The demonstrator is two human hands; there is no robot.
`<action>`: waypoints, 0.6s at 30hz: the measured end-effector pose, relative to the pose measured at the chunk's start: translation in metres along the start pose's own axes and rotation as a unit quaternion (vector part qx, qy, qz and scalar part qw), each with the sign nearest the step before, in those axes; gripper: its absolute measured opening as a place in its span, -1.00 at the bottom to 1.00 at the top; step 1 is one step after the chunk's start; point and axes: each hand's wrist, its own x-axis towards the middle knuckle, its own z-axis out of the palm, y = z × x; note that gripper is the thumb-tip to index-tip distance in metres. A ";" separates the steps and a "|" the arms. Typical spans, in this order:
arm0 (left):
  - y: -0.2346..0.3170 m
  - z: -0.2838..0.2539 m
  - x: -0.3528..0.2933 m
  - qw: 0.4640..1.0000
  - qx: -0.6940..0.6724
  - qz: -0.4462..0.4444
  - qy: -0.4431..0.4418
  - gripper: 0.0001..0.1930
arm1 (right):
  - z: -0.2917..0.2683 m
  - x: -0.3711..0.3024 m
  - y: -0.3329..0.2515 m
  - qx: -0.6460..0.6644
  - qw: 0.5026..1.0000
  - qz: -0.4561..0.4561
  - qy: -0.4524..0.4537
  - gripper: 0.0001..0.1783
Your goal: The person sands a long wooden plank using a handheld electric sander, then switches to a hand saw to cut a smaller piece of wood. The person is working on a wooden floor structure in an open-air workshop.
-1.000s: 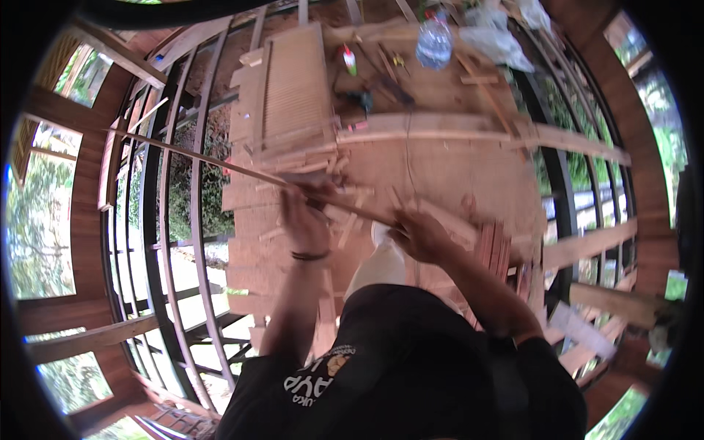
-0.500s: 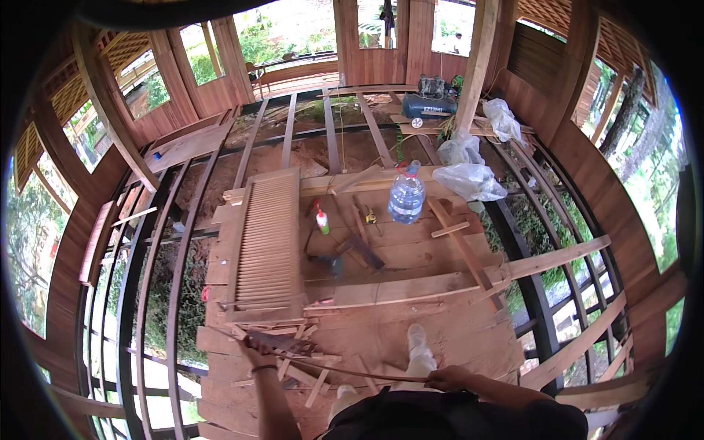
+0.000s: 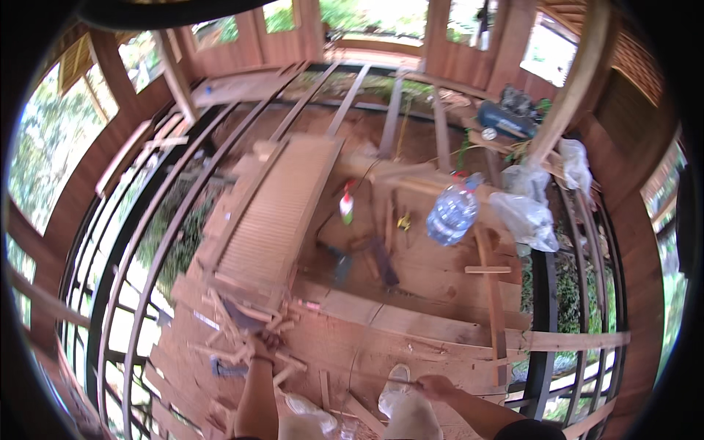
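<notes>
My right hand point(image 3: 436, 387) is closed round the end of a thin wooden strip point(image 3: 396, 380), held low in front of my legs. The strip runs left, blurred, toward my left hand point(image 3: 265, 346). That hand is over a heap of wood offcuts point(image 3: 231, 334) at the near end of a slatted wooden panel point(image 3: 275, 209); motion smears its fingers, so its hold is unclear. A dark flat piece point(image 3: 246, 314) lies just beyond it. A blue tool-like object point(image 3: 227, 367) lies beside the offcuts.
On the boards beyond stand a large water bottle point(image 3: 452, 213) and a red-capped bottle point(image 3: 346, 205). A yellow tape measure point(image 3: 404, 221) and a wooden cross-piece point(image 3: 488, 270) lie there. Open floor joists point(image 3: 158, 271) with gaps flank the boards. Plastic bags point(image 3: 524, 220) and an air compressor point(image 3: 506, 117) are at right.
The view has turned and shifted, so the room's contents sit farther right. Both shoes now show. My left hand stays by the offcuts; my right hand still holds the strip.
</notes>
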 end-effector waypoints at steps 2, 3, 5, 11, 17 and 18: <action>-0.064 0.024 0.038 0.993 0.104 -0.020 -0.052 -0.61 | 0.024 0.050 0.049 -0.002 0.997 0.050 0.055 -0.49; -0.084 0.011 0.056 0.989 0.138 -0.033 -0.043 -0.57 | 0.031 0.070 0.069 0.002 0.994 0.065 0.087 -0.52; -0.104 -0.023 0.090 0.980 0.184 -0.042 0.066 -0.44 | 0.043 0.111 0.098 0.027 0.987 0.058 0.145 -0.57; -0.100 -0.156 0.221 0.912 0.157 0.089 0.369 -0.51 | 0.128 0.203 0.167 0.025 0.982 0.017 0.185 -0.57; -0.069 -0.139 0.289 0.946 0.222 0.045 0.230 -0.10 | 0.178 0.262 0.227 0.046 0.975 -0.014 0.218 -0.59; -0.063 -0.134 0.292 0.951 0.213 0.051 0.219 -0.10 | 0.184 0.271 0.225 0.059 0.975 -0.014 0.212 -0.60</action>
